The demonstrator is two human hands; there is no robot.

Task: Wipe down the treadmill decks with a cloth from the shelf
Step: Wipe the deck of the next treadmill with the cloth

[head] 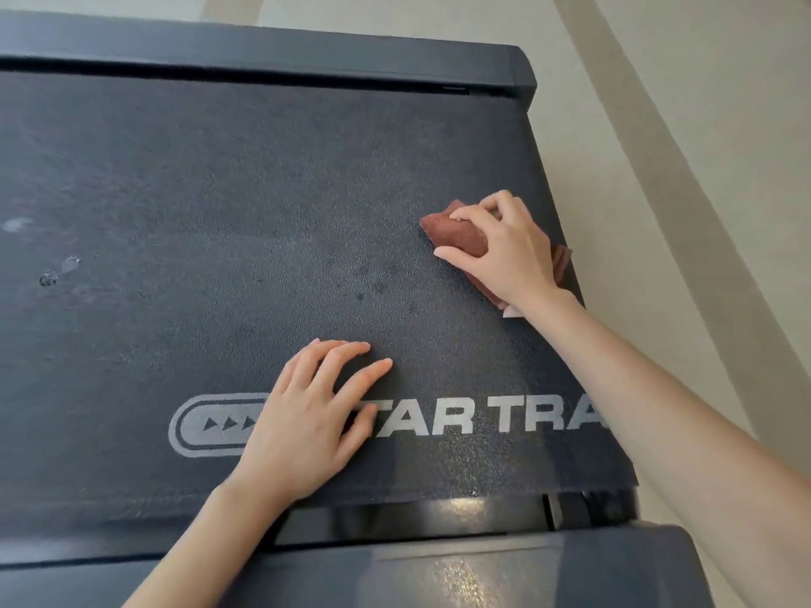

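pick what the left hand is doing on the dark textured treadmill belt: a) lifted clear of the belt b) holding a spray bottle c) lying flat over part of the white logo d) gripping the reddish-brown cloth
c: the left hand lies flat on the dark textured treadmill belt, covering part of the white printed logo, while the right hand grips the reddish-brown folded cloth.
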